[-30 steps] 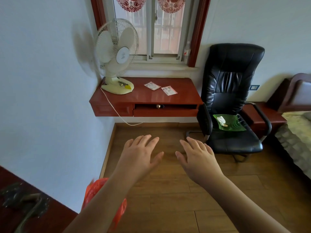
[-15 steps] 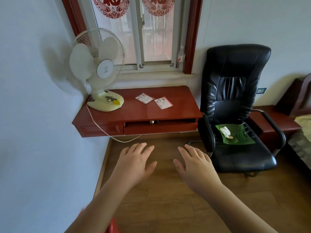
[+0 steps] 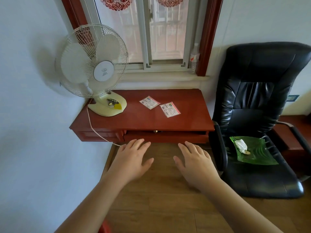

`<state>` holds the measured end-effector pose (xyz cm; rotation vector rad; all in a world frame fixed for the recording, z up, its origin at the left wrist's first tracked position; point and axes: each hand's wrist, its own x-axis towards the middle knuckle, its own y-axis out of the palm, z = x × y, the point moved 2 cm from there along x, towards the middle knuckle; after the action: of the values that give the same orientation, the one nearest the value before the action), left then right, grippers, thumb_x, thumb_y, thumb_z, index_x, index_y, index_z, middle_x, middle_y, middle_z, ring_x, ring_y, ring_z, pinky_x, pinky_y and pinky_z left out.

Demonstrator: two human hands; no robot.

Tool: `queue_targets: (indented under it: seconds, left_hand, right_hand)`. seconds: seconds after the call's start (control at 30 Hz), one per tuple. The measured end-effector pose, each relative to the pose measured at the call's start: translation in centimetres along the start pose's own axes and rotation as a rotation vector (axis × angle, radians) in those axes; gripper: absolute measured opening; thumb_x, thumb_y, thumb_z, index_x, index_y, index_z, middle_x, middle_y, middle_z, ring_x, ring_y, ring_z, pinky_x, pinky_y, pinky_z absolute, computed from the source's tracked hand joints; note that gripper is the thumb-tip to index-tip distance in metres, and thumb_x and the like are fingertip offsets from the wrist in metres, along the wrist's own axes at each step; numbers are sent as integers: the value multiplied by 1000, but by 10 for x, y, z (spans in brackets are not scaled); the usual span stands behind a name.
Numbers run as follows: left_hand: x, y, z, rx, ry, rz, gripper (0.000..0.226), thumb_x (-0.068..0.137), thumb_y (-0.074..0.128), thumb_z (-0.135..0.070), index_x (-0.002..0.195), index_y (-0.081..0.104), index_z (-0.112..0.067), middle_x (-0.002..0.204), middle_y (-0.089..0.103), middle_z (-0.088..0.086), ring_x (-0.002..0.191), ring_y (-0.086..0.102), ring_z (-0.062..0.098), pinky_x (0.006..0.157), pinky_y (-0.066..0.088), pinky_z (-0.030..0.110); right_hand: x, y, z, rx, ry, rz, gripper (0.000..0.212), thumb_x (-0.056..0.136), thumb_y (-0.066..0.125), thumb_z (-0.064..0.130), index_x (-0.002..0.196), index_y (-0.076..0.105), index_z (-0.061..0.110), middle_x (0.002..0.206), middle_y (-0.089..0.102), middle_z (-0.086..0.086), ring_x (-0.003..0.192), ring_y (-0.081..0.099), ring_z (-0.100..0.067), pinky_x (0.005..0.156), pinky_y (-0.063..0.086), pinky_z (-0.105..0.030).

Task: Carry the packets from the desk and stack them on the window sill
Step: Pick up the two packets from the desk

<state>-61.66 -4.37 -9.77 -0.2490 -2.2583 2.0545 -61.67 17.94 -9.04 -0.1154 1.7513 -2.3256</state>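
Two small flat packets lie side by side on the red wooden desk (image 3: pixel 185 121): the left packet (image 3: pixel 149 102) and the right packet (image 3: pixel 170 109), both white with red edges and print. Behind the desk runs the pale window sill (image 3: pixel 159 78). My left hand (image 3: pixel 133 160) and my right hand (image 3: pixel 195 162) hover palm down over the floor, just in front of the desk's drawer. Both hands have their fingers spread and hold nothing. The packets are well beyond my fingertips.
A cream table fan (image 3: pixel 94 71) stands on the desk's left end, its cord (image 3: pixel 94 128) hanging over the front. A clear bottle (image 3: pixel 194 58) stands at the sill's right end. A black office chair (image 3: pixel 257 115) holding a green dish (image 3: pixel 252 152) sits right of the desk.
The view has drawn closer to the desk and window, so the desk and packets appear larger. Both hands stay open and outstretched, now near the desk's front edge.
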Motion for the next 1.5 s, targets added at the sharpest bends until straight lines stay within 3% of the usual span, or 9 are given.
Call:
queue_targets:
  seconds: [0.6, 0.87, 1.23, 1.4, 1.5]
  left_hand:
    - [210, -3, 114, 63, 99, 50, 67, 99, 33, -59, 157, 21, -26, 166, 25, 5, 152, 22, 26, 120, 26, 49]
    - [279, 15, 135, 43, 116, 124, 67, 99, 33, -59, 157, 22, -25, 166, 26, 5, 152, 22, 26, 120, 26, 50]
    - [408, 69, 138, -39, -28, 190, 61, 99, 38, -55, 152, 34, -25, 160, 39, 4, 146, 35, 23, 114, 35, 47]
    - [463, 92, 142, -75, -118, 212, 48, 99, 43, -48, 138, 49, -22, 144, 55, 3, 132, 51, 23, 102, 45, 44]
    - [493, 111, 150, -134, -284, 263, 38, 99, 44, -43, 125, 56, -18, 129, 63, 6, 116, 59, 25, 92, 50, 44]
  right_hand:
    - [213, 16, 26, -78, 83, 9, 65, 100, 34, 56, 155, 22, 24, 163, 28, -4, 150, 24, -24, 119, 25, -43]
    - [288, 31, 13, -58, 118, 90, 66, 99, 33, 57, 155, 22, 24, 163, 29, -4, 147, 31, -26, 115, 32, -45]
    - [423, 58, -53, -52, 50, 236, 62, 99, 37, 53, 151, 29, 22, 157, 37, -6, 139, 41, -29, 109, 39, -45]
    - [477, 72, -86, -103, -22, 321, 61, 99, 38, 51, 152, 29, 21, 155, 39, -5, 136, 43, -28, 107, 39, -44]
    - [502, 87, -98, -131, -52, 388, 61, 99, 41, 49, 152, 28, 21, 154, 40, -5, 136, 44, -28, 108, 39, -43]
